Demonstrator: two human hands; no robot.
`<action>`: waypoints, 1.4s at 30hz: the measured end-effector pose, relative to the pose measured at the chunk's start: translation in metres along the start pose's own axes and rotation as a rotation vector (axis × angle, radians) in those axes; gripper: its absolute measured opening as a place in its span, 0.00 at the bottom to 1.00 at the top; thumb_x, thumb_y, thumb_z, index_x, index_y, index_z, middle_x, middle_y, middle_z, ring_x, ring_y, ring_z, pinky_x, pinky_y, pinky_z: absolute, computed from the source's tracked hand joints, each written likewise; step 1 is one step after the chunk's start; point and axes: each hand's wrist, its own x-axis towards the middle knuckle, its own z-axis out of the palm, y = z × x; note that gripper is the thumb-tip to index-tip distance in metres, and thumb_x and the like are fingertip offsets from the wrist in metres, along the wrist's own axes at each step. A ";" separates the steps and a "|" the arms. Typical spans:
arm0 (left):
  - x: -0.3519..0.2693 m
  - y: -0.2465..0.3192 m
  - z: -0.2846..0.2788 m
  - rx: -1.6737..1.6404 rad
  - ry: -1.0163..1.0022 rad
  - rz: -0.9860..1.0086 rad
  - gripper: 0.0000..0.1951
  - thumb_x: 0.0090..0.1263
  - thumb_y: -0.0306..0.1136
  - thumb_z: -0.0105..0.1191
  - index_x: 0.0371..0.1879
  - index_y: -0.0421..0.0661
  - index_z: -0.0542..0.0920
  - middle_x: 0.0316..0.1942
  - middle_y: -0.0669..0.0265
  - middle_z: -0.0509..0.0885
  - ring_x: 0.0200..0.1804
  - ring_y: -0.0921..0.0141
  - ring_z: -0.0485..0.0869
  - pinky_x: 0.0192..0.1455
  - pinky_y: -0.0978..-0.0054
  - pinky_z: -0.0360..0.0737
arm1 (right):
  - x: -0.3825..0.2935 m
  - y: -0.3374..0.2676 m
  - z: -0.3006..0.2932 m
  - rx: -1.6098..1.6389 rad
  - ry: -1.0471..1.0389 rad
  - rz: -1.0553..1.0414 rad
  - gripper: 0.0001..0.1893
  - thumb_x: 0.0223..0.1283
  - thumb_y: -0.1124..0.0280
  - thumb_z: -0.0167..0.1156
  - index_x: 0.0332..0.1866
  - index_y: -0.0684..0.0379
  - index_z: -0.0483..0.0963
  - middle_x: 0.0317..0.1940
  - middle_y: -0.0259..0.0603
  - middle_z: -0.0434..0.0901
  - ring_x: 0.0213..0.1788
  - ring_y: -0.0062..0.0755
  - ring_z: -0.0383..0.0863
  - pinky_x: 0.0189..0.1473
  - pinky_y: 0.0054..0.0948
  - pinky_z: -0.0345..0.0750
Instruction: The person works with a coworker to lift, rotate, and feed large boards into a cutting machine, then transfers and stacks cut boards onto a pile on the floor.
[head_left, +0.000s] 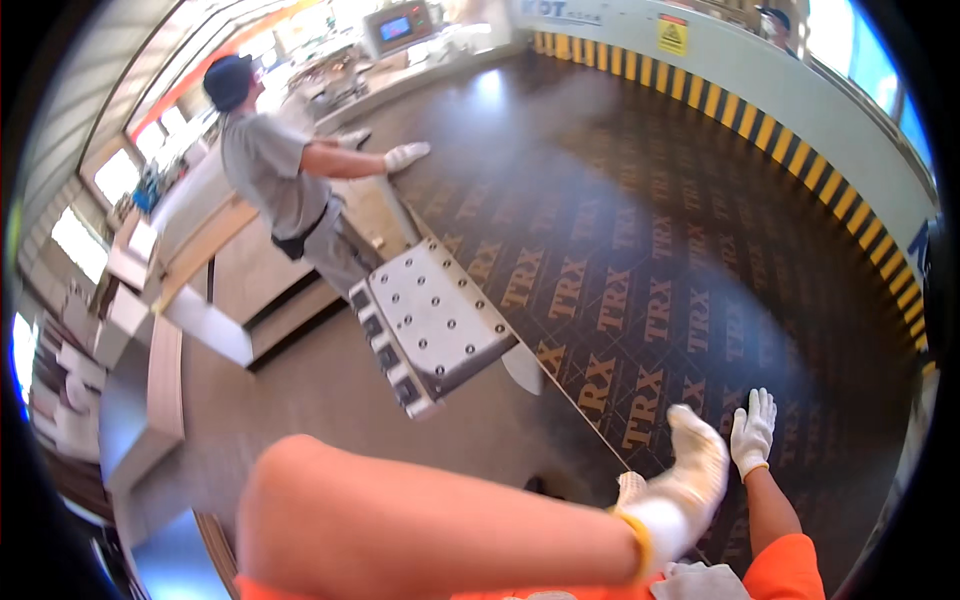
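Note:
A large dark sheet panel (600, 300) with repeated brown lettering lies flat before me. My left hand (690, 472), in a white knitted glove, is at the panel's near left edge, thumb over the top face and fingers at the rim; its forearm crosses the bottom of the view. My right hand (754, 431), gloved too, rests palm down on the panel with fingers spread, to the right of my left hand. A co-worker in a grey shirt (277, 157) stands at the left, with a gloved hand (406, 156) on the panel's far left edge.
A grey support table (442, 307) with round studs juts out beside the panel's left edge. Behind the panel runs a machine beam (750, 82) with yellow-black stripes (739, 120). A control screen (396, 28) stands at the top. Boards (165, 375) are at the left; another person (776, 26) is beyond the beam.

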 end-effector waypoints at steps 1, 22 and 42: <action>0.015 -0.017 0.009 0.029 0.077 -0.024 0.19 0.70 0.40 0.59 0.49 0.37 0.92 0.44 0.43 0.91 0.46 0.51 0.90 0.51 0.43 0.88 | -0.010 -0.007 -0.011 0.016 0.002 0.007 0.30 0.78 0.62 0.55 0.78 0.69 0.70 0.83 0.61 0.66 0.87 0.62 0.58 0.90 0.52 0.51; 0.061 0.029 0.303 -1.059 0.132 -0.828 0.38 0.81 0.62 0.50 0.80 0.46 0.74 0.84 0.51 0.69 0.87 0.50 0.61 0.91 0.50 0.48 | -0.067 -0.055 -0.024 0.086 -0.112 0.210 0.33 0.73 0.67 0.57 0.81 0.68 0.68 0.87 0.57 0.59 0.90 0.60 0.51 0.91 0.51 0.46; 0.055 0.028 0.297 -1.059 0.043 -0.825 0.38 0.83 0.63 0.46 0.83 0.49 0.71 0.87 0.56 0.65 0.90 0.53 0.57 0.92 0.52 0.45 | -0.067 -0.066 -0.031 0.052 -0.151 0.245 0.31 0.78 0.65 0.55 0.82 0.67 0.67 0.88 0.54 0.58 0.91 0.58 0.48 0.92 0.49 0.43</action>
